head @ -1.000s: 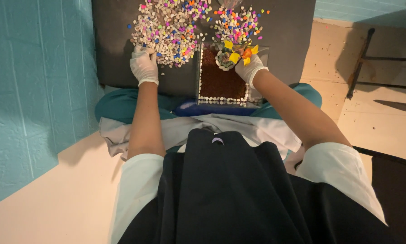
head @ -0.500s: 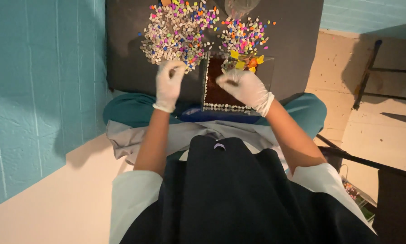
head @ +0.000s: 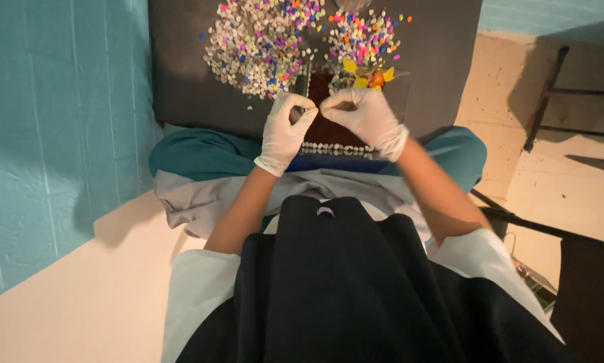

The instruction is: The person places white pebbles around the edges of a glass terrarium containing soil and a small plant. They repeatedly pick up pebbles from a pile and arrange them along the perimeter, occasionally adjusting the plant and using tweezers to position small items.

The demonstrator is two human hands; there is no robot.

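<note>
No packages, labels, signs, screens.

**What the person wears**

2 thin white disposable gloves cover the left hand [head: 285, 128] and the right hand [head: 366, 117], ending at the wrists. Forearms are bare. Short white sleeves sit under a black apron-like bib with 1 small pale mark near its top edge.

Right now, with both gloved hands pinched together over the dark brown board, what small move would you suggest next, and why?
Probably lower the right hand to the dark brown board and set a piece beside the row of pale stones along its near edge. Both hands meet just above it, the left hand pinched too, though what they pinch is too small to tell. The coloured stones lie beyond.
</note>
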